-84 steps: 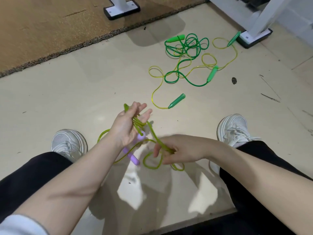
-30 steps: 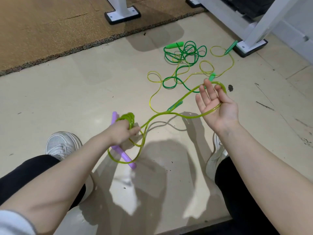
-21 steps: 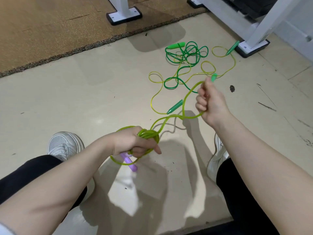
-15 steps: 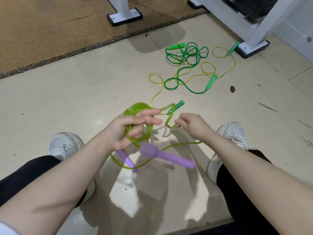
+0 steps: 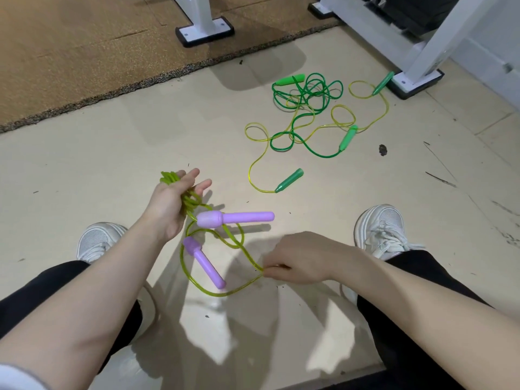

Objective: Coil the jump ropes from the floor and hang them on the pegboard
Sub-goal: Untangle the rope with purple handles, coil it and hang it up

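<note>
left hand (image 5: 168, 204) clutching coiled yellow-green plastic jump rope (image 5: 188, 202), fingertips loose; right hand (image 5: 298, 260) pinching slack loop low between knees. best wound snug, purple handles (image 5: 235, 218) kept aligned.

Floor (image 5: 126, 153): pale beige, smooth, glossy; bright reflected patches at lower centre of frame. Dark scuff lines and specks at right; one dark blotch (image 5: 382, 149) right of centre. Brown speckled mat (image 5: 84, 46) fills upper left, its frayed dark edge running diagonally from left edge up toward top centre. White frame post on a black-rimmed foot plate (image 5: 204, 30) stands on the mat at top centre. Second white frame with similar foot (image 5: 413, 83) at upper right. Soft shadows fall below centre.
</note>
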`<state>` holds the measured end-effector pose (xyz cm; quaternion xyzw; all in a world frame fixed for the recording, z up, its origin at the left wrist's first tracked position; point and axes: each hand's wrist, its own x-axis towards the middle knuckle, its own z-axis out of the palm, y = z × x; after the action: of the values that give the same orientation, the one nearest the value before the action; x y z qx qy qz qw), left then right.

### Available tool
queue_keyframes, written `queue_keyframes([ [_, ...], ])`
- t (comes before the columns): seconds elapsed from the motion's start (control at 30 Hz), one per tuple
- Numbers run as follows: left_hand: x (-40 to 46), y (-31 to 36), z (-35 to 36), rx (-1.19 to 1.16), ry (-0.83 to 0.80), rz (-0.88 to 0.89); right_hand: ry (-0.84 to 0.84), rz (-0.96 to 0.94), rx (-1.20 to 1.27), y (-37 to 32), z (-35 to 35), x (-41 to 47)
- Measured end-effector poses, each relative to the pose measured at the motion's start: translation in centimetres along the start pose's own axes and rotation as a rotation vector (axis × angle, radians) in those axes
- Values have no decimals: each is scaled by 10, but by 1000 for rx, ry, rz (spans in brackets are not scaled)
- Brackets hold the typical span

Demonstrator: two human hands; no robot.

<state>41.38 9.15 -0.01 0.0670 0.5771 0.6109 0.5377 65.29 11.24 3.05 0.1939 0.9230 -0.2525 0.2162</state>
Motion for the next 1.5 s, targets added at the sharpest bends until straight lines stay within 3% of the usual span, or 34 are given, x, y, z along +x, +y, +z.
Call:
queue_keyframes([
  [0.1,3,12,-18,-224,-64,-78,84,148,60,20,-2,-2],
  [0.17,6,20,-33,-339,-208,-166,62,333,103,46,2,-4],
  [0.3,-3,19,-37,-101,-473,-357,-6,587,126,86,16,-7],
  [0.4,-4,8,-26,-156,-446,-315,-100,516,87,76,17,-6],
  [0.53,8,-7,-13,-246,-99,-285,-213,198,144,24,-5,-5],
  [0.6,12,-14,-10,-203,-7,-259,-222,28,197,-3,-15,0],
  [0.67,9,-22,-6,-22,-42,-247,-124,-124,250,-24,-27,5],
  [0.77,-5,-29,1,419,-256,-225,197,-249,419,-27,-55,11],
  [0.87,-23,-25,16,580,-422,-179,539,-122,768,-10,-76,15],
  [0.97,-38,-13,27,567,-592,-311,939,90,815,9,-78,24],
  [1.03,-43,-7,30,548,-859,-353,1010,225,822,20,-72,32],
  [1.13,-46,-2,33,195,-1247,-361,808,297,871,28,-49,40],
  [1.2,-39,3,32,-84,-1289,-347,518,253,926,22,-28,42],
  [1.27,-33,10,31,-298,-1109,-316,317,264,909,12,-11,39],
  [1.3,-29,14,28,-325,-911,-271,242,274,863,8,-5,35],
  [1.37,-22,22,22,-188,-498,-119,47,247,749,1,1,27],
  [1.4,-18,25,18,-115,-379,-69,-76,217,697,-3,1,22],
  [1.5,-22,21,18,68,-262,-40,-226,134,377,-19,-16,15],
])
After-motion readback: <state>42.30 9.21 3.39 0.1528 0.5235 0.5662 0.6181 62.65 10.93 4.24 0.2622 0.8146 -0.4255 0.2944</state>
